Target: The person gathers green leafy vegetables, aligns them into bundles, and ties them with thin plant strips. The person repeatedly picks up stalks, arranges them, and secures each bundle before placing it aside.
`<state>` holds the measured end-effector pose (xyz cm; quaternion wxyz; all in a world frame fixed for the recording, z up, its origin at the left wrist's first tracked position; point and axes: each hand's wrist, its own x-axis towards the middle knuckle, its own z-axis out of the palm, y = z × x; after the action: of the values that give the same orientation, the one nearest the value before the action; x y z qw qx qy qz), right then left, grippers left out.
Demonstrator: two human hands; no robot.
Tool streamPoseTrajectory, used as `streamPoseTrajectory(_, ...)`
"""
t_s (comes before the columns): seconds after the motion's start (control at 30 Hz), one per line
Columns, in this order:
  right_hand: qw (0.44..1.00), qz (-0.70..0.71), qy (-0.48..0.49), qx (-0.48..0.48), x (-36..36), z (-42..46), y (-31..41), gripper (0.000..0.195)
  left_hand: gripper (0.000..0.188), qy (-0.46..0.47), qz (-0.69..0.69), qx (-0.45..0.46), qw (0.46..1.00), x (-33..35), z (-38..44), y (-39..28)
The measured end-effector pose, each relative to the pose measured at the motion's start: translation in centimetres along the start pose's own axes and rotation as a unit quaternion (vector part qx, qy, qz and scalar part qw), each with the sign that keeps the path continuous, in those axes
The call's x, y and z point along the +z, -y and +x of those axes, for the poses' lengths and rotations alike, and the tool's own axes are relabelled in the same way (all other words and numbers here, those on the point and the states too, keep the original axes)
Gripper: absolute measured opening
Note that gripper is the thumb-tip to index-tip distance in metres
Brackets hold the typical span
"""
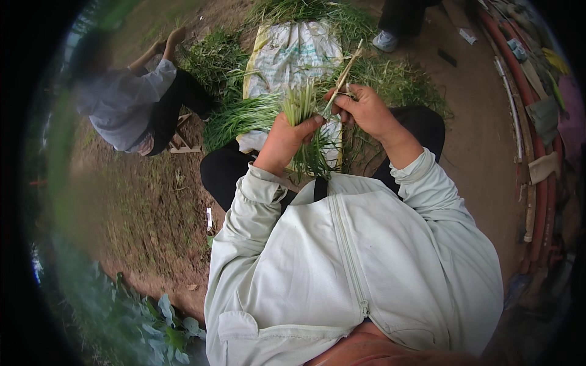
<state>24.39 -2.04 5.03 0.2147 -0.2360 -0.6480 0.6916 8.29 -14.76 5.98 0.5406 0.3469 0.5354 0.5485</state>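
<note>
My left hand (288, 137) is closed around a bunch of green stalks (299, 103), pale cut ends up and thin leaves hanging below the fist. Close to its right, my right hand (359, 103) pinches a thin, dry, pale stalk or stick (347, 68) that points up and to the right. Something pale, like a band, is around one right finger. Beneath both hands lies a white woven plastic sack (297, 52) with yellow edges and green print. A pile of long green leafy stalks (247, 116) rests on the sack's left part and the ground beside it.
Heaps of loose greens (393, 82) surround the sack. At the left another person (132, 96) sits on a low wooden stool (185, 148). A second person's shoe (385, 41) stands at the top right. Red pipes (542, 206) and poles run along the right; broad-leaved plants (167, 329) grow lower left.
</note>
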Motion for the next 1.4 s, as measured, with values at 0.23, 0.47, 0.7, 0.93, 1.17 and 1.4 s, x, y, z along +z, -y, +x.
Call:
streamPoseTrajectory(0.23,0.983,0.167,-0.080,0.012,-0.8,0.4,-0.9,0.019,0.012,-0.016,0.065,0.005,0.998,0.4,-0.6,-0.1)
streamPoseTrajectory(0.47,0.950,0.287,-0.120,0.008,-3.7,0.8,-0.7,0.017,0.010,-0.030,0.078,-0.002,0.997,0.1,-0.8,0.7)
streamPoseTrajectory(0.7,0.968,0.042,-0.242,-0.057,-10.6,0.8,0.7,0.023,0.010,-0.058,0.031,-0.018,0.998,-0.7,-1.1,1.0)
streamPoseTrajectory(0.93,0.865,-0.483,-0.108,0.081,-7.4,-1.6,1.6,0.041,0.010,-0.071,0.030,-0.006,0.997,0.2,-1.1,0.7)
streamPoseTrajectory(1.17,0.998,0.047,-0.032,0.032,-1.0,-1.3,0.8,0.024,0.009,-0.063,0.110,0.042,0.991,1.1,-0.7,1.1)
streamPoseTrajectory(1.4,0.992,0.121,-0.012,0.026,-1.3,-0.5,0.3,0.017,0.009,-0.045,0.040,0.009,0.998,1.4,-0.8,0.8)
